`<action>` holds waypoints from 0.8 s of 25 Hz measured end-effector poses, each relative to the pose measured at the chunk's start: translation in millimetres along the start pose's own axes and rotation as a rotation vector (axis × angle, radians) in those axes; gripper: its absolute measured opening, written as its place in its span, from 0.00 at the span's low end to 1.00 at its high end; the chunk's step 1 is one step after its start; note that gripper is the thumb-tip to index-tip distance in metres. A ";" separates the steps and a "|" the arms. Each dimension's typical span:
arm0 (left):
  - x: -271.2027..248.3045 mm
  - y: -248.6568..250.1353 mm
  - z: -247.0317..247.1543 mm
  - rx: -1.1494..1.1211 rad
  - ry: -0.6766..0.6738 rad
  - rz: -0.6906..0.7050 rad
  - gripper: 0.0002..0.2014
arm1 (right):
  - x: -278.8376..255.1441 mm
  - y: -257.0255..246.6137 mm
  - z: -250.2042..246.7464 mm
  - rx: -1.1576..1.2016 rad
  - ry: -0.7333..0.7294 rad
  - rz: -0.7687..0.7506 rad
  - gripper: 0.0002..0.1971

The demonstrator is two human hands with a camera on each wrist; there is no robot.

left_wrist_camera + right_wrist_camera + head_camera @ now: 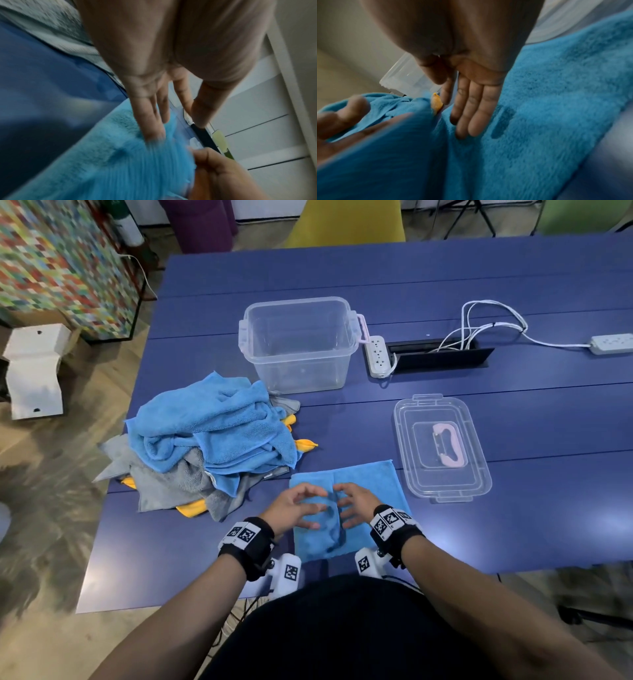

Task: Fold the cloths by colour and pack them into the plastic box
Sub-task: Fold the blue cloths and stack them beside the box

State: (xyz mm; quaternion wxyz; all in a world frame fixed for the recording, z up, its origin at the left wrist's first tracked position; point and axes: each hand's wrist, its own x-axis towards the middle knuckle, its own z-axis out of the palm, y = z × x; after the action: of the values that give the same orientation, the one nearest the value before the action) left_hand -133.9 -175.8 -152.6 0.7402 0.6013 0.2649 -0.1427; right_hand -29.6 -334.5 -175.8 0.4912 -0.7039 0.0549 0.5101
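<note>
A blue cloth [368, 484] lies spread on the blue table [513, 422] near its front edge, with a raised crease down its middle. My left hand [301, 508] and right hand [352, 503] hover over the crease, fingers spread and facing each other. In the left wrist view the left hand [154, 115] has straight fingers with their tips touching the blue cloth [111, 162]. My right hand [471, 108] has straight fingers along the blue cloth [556, 108]. The clear plastic box [298, 344] stands open and empty behind. A pile of blue, grey and yellow cloths [212, 436] lies at the left.
The clear lid [442, 446] with a pink handle lies flat to the right of the cloth. A white power strip [378, 356], a black cable hatch [442, 356] and white cables sit behind it. A second power strip [613, 344] is at the far right.
</note>
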 end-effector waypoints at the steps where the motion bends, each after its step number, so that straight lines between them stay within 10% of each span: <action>1: 1.9 1.7 1.0 0.006 0.023 -0.009 0.11 | -0.6 1.3 3.8 -0.006 -0.004 0.026 0.16; 6: 25.8 -25.1 -39.3 0.488 0.362 0.081 0.18 | 9.0 21.0 8.5 -0.294 0.071 -0.012 0.31; 12: 52.8 -9.6 -43.6 1.012 0.158 0.256 0.25 | 4.9 13.8 6.8 -0.424 0.209 -0.177 0.22; 16: 70.2 -2.3 -42.3 1.314 0.068 0.219 0.22 | 1.2 16.2 7.1 -0.681 0.097 -0.102 0.34; 20: 70.5 -3.3 -49.8 1.261 0.064 0.208 0.17 | -1.0 17.1 12.7 -0.798 0.155 -0.085 0.33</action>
State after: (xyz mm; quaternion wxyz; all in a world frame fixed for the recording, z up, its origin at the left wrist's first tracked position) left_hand -88.9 -120.9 -201.9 0.2460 0.9478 0.0926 -0.1806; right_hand -48.5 -334.2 -185.9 0.1947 -0.8773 -0.1396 0.4158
